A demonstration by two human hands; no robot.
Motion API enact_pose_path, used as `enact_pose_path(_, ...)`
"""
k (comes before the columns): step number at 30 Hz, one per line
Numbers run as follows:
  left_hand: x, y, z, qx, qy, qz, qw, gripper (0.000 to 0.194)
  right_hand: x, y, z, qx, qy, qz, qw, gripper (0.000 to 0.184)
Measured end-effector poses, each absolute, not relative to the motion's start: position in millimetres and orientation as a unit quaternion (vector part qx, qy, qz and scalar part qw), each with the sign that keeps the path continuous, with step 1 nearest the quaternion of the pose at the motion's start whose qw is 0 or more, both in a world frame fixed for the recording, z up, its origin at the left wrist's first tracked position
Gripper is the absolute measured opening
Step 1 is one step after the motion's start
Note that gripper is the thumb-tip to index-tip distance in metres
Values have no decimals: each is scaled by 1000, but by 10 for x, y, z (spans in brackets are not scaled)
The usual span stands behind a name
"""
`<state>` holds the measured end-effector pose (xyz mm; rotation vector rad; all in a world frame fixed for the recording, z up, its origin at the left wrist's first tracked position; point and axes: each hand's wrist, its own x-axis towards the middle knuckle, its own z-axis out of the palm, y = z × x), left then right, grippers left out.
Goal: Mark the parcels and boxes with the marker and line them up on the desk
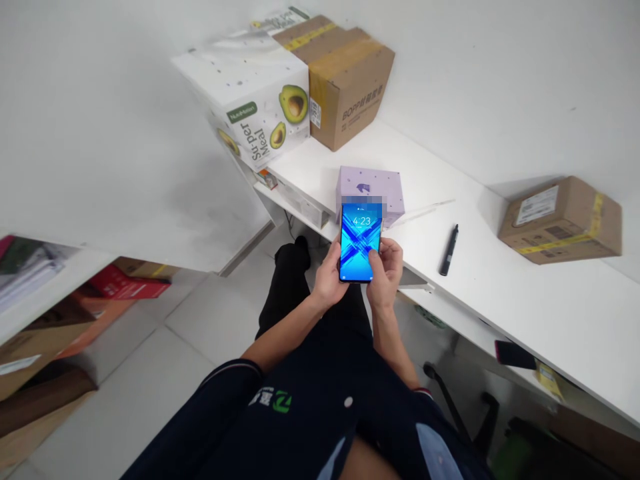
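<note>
A smartphone (356, 250) with a lit blue lock screen reading 4:23 is held upright in front of my body. My left hand (329, 277) is closed round its left edge, with the fingers partly hidden behind it. On the other side my right hand (386, 275) grips the right edge, its thumb over the lower right of the screen. Just beyond the phone's top a lilac box (373, 181) sits on the white desk (430, 200), partly covered by the phone. A black marker pen (449, 251) lies on the desk to the right.
At the back left stand a white avocado-print carton (265, 100) and a brown cardboard box (350, 87). Another small cardboard box (560, 220) rests against the wall at right. Below the desk edge are an open drawer (300, 200) and a chair base (465, 407).
</note>
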<state>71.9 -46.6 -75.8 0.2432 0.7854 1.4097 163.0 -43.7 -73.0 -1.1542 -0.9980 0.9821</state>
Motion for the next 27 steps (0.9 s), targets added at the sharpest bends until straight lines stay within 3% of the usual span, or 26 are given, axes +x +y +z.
enact_pose_path(9,687,-455,-785,128,367,618,683,48,1628,-410,-673,-518,-459,405,597,29)
enact_pose_path(15,689,-451,-780,150,368,625,672,42,1641,-443,-665,-515,-478,422,572,40)
enact_pose_path(19,709,-458,-736,146,356,627,677,39,1698,-508,-659,-543,-504,408,533,56)
enact_pose_path(24,859,-509,-670,178,319,619,695,40,1826,-609,-709,-594,-566,345,456,95)
enact_pose_path(27,938,-540,-688,237,289,584,720,44,1943,-667,-805,-606,-559,335,455,104)
